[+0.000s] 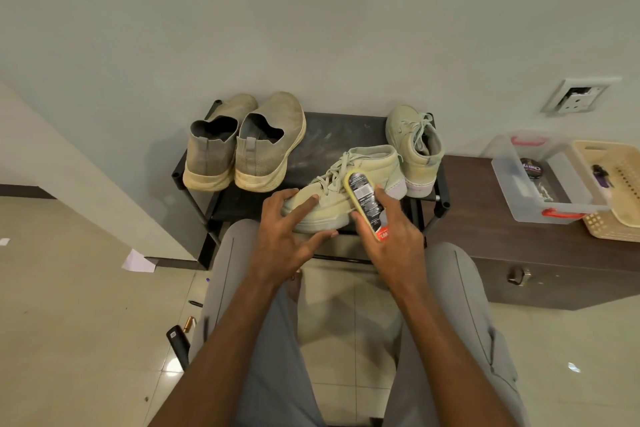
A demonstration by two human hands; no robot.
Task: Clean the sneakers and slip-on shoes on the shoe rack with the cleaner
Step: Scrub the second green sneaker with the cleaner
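Note:
A pale green laced sneaker (pixel 372 163) lies on the front of the black shoe rack (pixel 332 128), toe pointing left. My left hand (pixel 282 236) rests on its toe with fingers spread and straight. My right hand (pixel 394 239) grips an oval cleaner sponge (pixel 365 201) with a yellow rim and a dark label, held against the sneaker's side. The matching sneaker (pixel 415 146) stands at the rack's right end. Two beige slip-on shoes (pixel 242 146) sit on the rack's left side, heels toward me.
A dark wooden cabinet (pixel 519 253) stands to the right of the rack, bearing a clear plastic box (pixel 540 180) with red handles and a cream basket (pixel 613 184). My grey-trousered knees frame the tiled floor. A wall socket (pixel 575 97) is at upper right. Small items lie on the floor at left.

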